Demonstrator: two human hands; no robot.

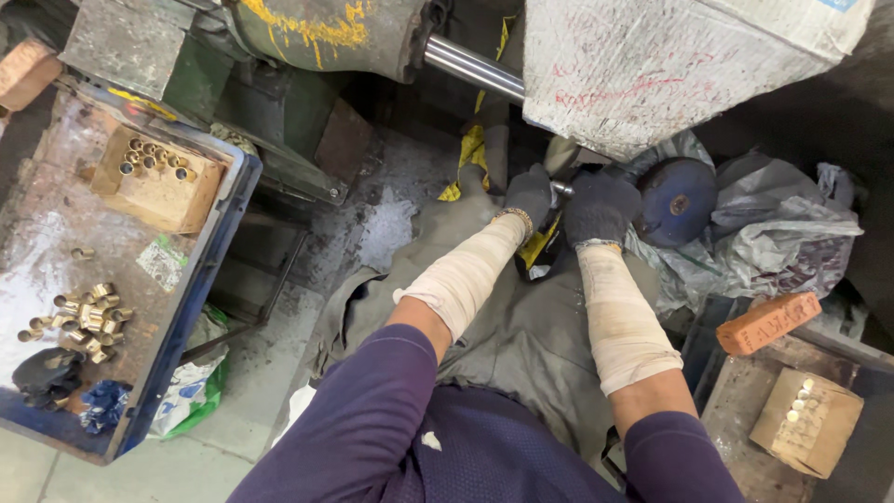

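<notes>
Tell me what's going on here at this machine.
A person in dark gloves and pale forearm wraps has both hands low at a machine. The left hand and right hand close around a thin metal rod beside a blue round part. To the left, a blue tray holds loose brass bushings and a cardboard box of them.

Upper right: large white cardboard box (689, 56), scuffed, red scrawl on its side. In the blue tray (209, 270) at left: open brown carton (158, 182) of brass sleeves (154, 158), plus a green-and-white label (163, 263). Lower right: small brown carton (805, 421).
</notes>
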